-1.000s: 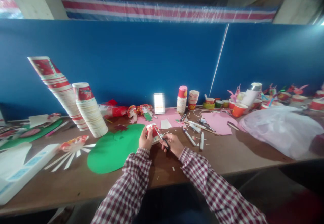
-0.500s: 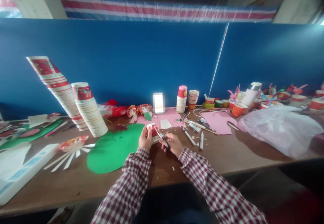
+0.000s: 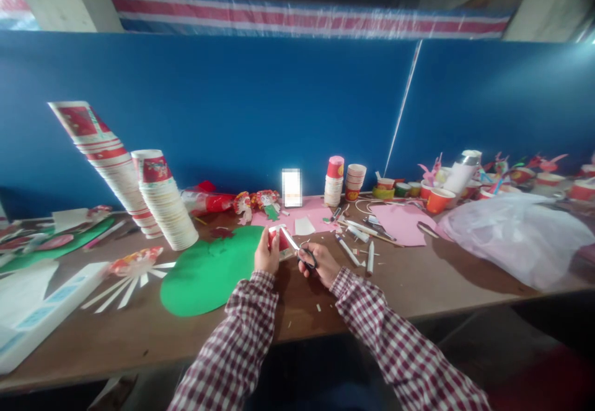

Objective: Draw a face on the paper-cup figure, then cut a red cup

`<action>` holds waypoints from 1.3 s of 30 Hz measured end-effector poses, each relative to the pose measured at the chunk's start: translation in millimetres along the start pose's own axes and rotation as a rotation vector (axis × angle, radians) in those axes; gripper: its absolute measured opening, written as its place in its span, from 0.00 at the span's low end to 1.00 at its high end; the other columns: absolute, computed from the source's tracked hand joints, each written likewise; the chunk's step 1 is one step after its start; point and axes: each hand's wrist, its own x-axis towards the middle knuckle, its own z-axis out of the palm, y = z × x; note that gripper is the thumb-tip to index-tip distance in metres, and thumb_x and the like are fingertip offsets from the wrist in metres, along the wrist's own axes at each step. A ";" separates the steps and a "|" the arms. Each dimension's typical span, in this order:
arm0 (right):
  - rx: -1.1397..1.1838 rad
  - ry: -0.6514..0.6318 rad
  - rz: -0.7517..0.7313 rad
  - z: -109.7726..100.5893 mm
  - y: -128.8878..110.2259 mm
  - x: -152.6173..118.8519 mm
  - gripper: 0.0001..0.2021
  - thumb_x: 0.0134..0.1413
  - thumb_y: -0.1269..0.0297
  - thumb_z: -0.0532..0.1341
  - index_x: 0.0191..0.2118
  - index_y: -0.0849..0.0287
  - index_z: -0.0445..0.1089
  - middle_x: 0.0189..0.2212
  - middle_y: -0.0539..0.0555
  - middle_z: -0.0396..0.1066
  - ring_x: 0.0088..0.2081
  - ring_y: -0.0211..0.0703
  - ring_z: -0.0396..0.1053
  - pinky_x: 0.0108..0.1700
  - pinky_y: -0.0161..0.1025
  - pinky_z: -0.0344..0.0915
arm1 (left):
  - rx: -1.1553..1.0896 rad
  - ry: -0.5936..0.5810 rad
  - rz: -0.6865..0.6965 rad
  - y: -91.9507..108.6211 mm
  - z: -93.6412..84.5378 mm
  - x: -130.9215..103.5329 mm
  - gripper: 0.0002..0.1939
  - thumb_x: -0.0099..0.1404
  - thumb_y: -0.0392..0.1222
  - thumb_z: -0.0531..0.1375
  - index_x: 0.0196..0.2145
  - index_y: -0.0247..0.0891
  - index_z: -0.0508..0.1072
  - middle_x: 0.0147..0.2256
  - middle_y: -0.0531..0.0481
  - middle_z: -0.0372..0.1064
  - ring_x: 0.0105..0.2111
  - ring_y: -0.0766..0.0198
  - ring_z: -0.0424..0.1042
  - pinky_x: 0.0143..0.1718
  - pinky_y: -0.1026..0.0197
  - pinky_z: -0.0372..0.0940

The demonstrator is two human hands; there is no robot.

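Note:
Held upright in my left hand (image 3: pixel 266 252) is a red and white paper cup (image 3: pixel 281 243), with the thumb along its near side. My right hand (image 3: pixel 320 262) is closed around the black handles of a pair of scissors (image 3: pixel 291 238). Their silver blades point up and left, against the cup's rim as far as I can see. Whether the blades have cut into the cup is too blurred to tell. Under and left of my left hand lies a green paper shape (image 3: pixel 204 281) on the brown table (image 3: pixel 418 287).
Tall cup stacks (image 3: pixel 170 203) stand at the left, beside a cup cut into strips (image 3: pixel 137 268). Pink paper (image 3: pixel 402 224), markers (image 3: pixel 370 258) and scraps lie behind my right hand. A plastic bag (image 3: pixel 515 237) and decorated cups (image 3: pixel 439 200) sit at the right.
The scissors have turned and shifted slightly right, so their blades now reach less far across the cup and more of the handles shows. My left hand has barely moved.

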 end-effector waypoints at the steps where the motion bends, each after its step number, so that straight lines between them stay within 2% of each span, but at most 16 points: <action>1: -0.002 0.004 -0.006 0.1 -0.1 0.1 0.19 0.43 0.50 0.66 0.30 0.62 0.63 0.15 0.47 0.67 0.13 0.30 0.60 0.15 0.27 0.54 | 0.009 -0.002 0.006 0.3 -0.2 -0.1 0.24 0.64 0.47 0.54 0.55 0.35 0.63 0.52 0.39 0.66 0.51 0.53 0.66 0.52 0.53 0.61; 11: -0.062 -0.012 -0.044 -6.0 5.2 4.7 0.16 0.43 0.54 0.67 0.30 0.61 0.64 0.14 0.44 0.64 0.15 0.31 0.60 0.16 0.28 0.56 | 0.034 -0.003 0.045 -4.0 -1.0 0.7 0.23 0.64 0.46 0.53 0.56 0.37 0.62 0.54 0.40 0.64 0.54 0.55 0.64 0.53 0.54 0.59; 24: -0.183 0.019 -0.062 -7.3 1.5 2.6 0.17 0.44 0.53 0.66 0.30 0.61 0.63 0.13 0.44 0.65 0.13 0.30 0.58 0.16 0.28 0.53 | -0.058 0.017 0.012 -5.3 -2.1 0.3 0.23 0.60 0.49 0.58 0.52 0.41 0.66 0.52 0.43 0.67 0.53 0.54 0.64 0.53 0.54 0.59; 31: -0.176 0.003 -0.030 -5.7 -4.0 0.4 0.17 0.43 0.54 0.66 0.31 0.61 0.63 0.12 0.44 0.65 0.13 0.30 0.59 0.16 0.27 0.54 | -0.056 0.015 0.003 -3.6 -2.6 -0.6 0.23 0.61 0.47 0.57 0.53 0.39 0.66 0.52 0.41 0.66 0.52 0.53 0.65 0.53 0.52 0.58; 35: -0.125 -0.102 0.033 -3.7 -3.9 -0.7 0.19 0.42 0.52 0.66 0.32 0.60 0.61 0.15 0.45 0.67 0.15 0.32 0.61 0.18 0.29 0.59 | -0.070 0.066 -0.029 -2.6 -4.3 0.2 0.23 0.62 0.47 0.56 0.54 0.39 0.65 0.52 0.41 0.66 0.51 0.52 0.65 0.53 0.51 0.57; 39: -0.070 -0.064 0.029 -2.2 -7.1 -2.3 0.21 0.42 0.50 0.66 0.33 0.59 0.60 0.15 0.44 0.66 0.15 0.32 0.61 0.18 0.29 0.58 | -0.123 0.148 -0.089 -2.9 -5.7 3.6 0.22 0.64 0.49 0.54 0.53 0.40 0.64 0.51 0.41 0.66 0.51 0.52 0.65 0.53 0.51 0.58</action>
